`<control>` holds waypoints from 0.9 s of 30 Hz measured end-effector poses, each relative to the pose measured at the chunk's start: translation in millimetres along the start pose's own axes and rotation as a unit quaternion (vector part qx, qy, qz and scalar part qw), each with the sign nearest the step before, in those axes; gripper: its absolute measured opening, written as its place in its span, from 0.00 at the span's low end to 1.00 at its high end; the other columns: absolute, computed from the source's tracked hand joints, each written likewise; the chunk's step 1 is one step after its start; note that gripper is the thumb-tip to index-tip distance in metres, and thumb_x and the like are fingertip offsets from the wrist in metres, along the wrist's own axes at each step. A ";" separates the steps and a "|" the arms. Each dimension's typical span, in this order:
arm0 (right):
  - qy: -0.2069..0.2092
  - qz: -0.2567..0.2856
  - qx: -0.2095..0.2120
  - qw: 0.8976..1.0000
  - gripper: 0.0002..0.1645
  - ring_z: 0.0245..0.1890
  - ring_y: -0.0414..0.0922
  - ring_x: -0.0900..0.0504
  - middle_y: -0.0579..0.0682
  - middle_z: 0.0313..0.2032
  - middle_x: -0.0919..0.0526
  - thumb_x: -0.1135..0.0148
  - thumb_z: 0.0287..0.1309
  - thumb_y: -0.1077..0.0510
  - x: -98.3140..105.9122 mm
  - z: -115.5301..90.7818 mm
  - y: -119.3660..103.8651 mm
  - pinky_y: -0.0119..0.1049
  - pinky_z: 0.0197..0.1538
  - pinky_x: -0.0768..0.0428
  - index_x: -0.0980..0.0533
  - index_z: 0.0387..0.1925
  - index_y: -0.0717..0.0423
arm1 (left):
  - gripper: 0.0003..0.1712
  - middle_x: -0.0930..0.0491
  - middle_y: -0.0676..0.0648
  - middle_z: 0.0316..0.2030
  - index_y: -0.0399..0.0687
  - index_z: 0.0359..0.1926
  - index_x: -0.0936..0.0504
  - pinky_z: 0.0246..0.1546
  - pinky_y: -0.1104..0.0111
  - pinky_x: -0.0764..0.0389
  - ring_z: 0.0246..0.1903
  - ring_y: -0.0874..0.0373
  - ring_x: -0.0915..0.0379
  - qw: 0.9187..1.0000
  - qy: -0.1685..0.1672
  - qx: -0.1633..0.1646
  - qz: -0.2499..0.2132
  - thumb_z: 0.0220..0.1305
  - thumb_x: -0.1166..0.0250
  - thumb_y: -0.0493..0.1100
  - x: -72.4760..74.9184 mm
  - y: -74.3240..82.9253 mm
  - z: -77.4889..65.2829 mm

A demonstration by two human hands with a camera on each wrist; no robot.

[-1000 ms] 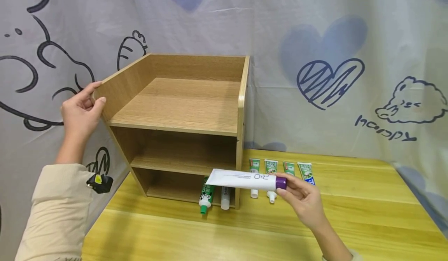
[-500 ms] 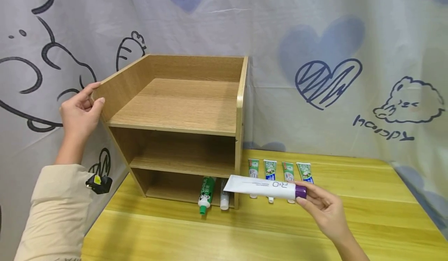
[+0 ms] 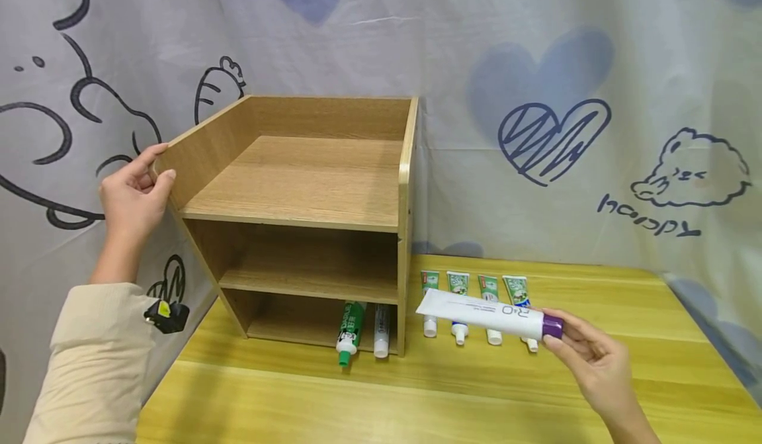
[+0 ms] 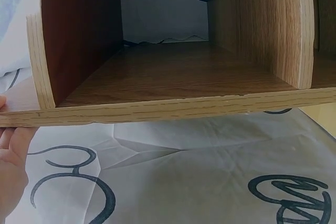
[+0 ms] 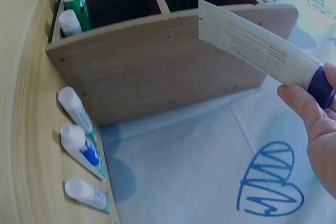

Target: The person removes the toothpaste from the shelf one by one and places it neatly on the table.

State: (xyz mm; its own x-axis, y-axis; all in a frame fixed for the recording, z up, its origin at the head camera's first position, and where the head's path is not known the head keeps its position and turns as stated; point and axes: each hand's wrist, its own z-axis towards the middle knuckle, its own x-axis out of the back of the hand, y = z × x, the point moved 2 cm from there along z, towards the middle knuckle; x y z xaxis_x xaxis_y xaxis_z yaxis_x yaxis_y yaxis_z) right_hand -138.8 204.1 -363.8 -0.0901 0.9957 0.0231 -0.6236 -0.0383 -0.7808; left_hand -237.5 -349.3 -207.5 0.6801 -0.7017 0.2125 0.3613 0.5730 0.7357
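Observation:
My left hand [image 3: 133, 196] grips the upper left side panel of a wooden shelf unit [image 3: 292, 219], thumb and fingers on either side of its front edge. Between thumb and fingers, my right hand [image 3: 598, 361] pinches the purple cap of a white toothpaste tube [image 3: 482, 313]. The tube is held roughly level above the table, its flat end toward the shelf, and overlaps the row of tubes behind it in the head view. Small print covers its back [image 5: 252, 48] in the right wrist view. In the left wrist view, only part of my left hand [image 4: 13, 166] shows at the panel.
In the lowest compartment lie a green toothpaste tube [image 3: 350, 328] and a white-capped tube [image 3: 381, 331], both caps jutting out. Several green-and-white tubes, one of them [image 3: 516, 290] at the right end, lie in a row on the yellow wooden table [image 3: 631, 325]. A printed curtain [image 3: 464, 100] hangs behind.
My right hand has moved the white toothpaste tube to the right, away from the shelf front and over the row of tubes. My left hand keeps its grip on the panel.

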 end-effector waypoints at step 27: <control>0.255 0.011 -0.001 0.967 0.21 0.36 0.37 0.15 0.49 0.40 0.14 0.48 0.45 0.86 37.0 -32.7 14.3 0.25 0.38 0.21 0.31 0.46 0.86 | 0.20 0.33 0.74 0.11 0.40 0.51 0.20 0.17 0.91 0.35 0.14 0.83 0.36 1.000 0.005 -0.012 0.027 0.54 0.42 0.32 0.4 -1.9 0.2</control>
State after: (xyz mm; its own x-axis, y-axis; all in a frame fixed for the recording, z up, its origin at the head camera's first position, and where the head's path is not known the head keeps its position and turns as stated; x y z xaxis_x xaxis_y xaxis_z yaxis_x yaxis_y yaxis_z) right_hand -125.6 243.2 -394.6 0.2928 0.9067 -0.3036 -0.6240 -0.0594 -0.7791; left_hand -238.1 -350.8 -208.7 0.7045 -0.6662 0.2448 0.3402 0.6197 0.7072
